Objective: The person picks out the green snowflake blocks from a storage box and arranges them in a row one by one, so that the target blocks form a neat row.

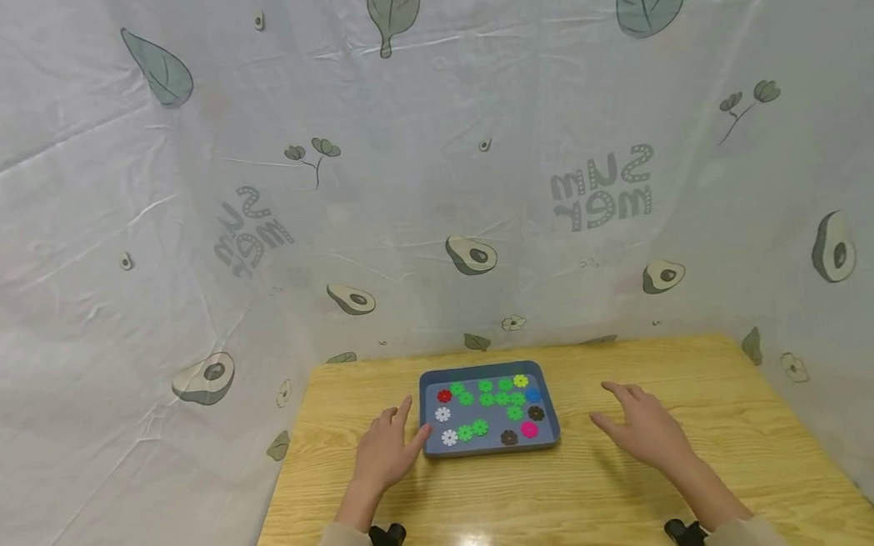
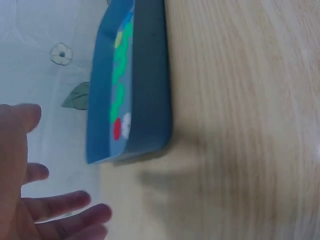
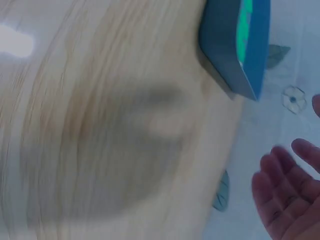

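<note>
Blue-grey tray [image 1: 493, 449] sat on the worktop [image 1: 495, 491], rim [image 1: 480, 366] presumably corralling the flower pieces [image 1: 502, 399]!
Left hand [image 1: 388, 451] hovered beside it, fingers [image 2: 60, 202] spread; right hand [image 1: 645, 431] hung farther off, fingers nearly together, both empty.

Tray [image 1: 493, 451] on tabletop [image 1: 511, 494], toward far edge | pieces [image 1: 480, 427] spread inside tray | left hand [image 1: 385, 449] just beside tray's left side | right hand [image 1: 648, 430] out to tray's right, apart from it | sheet [image 1: 432, 190] behind tabletop and along both sides
</note>
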A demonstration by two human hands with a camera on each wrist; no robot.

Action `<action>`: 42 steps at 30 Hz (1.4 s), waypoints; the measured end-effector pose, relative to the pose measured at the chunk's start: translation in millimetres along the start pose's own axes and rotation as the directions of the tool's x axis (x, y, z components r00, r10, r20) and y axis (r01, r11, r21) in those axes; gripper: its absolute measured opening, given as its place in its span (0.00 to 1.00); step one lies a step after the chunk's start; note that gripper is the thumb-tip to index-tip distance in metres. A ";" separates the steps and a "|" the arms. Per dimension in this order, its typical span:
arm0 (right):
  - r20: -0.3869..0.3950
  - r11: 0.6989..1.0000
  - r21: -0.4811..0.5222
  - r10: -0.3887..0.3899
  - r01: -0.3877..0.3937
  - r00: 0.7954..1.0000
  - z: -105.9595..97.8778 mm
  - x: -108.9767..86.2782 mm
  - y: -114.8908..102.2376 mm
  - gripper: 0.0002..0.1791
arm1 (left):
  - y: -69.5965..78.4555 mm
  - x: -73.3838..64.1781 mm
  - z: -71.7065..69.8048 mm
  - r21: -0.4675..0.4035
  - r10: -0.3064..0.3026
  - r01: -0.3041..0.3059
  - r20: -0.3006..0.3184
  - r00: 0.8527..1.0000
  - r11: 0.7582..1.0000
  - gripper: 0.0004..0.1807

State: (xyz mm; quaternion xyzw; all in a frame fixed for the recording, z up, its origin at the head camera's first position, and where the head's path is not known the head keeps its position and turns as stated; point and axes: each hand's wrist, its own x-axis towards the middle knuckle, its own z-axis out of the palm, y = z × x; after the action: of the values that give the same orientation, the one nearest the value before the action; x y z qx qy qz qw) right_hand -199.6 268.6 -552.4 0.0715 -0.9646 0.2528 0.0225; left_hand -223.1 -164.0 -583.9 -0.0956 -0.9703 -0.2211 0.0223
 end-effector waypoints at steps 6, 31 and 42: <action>0.055 0.983 0.157 0.092 -0.099 0.994 43.7 17.9 -6.0 0.29 | -9.3 7.0 29.9 -0.163 -0.091 0.096 0.035 0.995 0.982 0.37; 0.055 0.937 0.275 0.206 -0.213 0.977 113.7 19.6 -8.5 0.23 | -10.0 5.2 81.0 -0.270 -0.197 0.171 -0.076 0.977 0.948 0.09; -0.100 0.970 0.213 0.141 -0.118 0.985 112.0 30.3 -26.3 0.27 | -7.6 -0.1 83.4 -0.210 -0.156 0.127 -0.126 0.980 0.969 0.10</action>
State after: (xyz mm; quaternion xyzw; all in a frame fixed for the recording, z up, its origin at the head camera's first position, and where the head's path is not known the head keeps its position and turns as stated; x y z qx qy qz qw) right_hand -226.4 187.1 -634.7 -0.0043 -0.9330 0.3559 0.0536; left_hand -224.5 -134.6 -662.3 -0.0117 -0.9432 -0.3254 0.0656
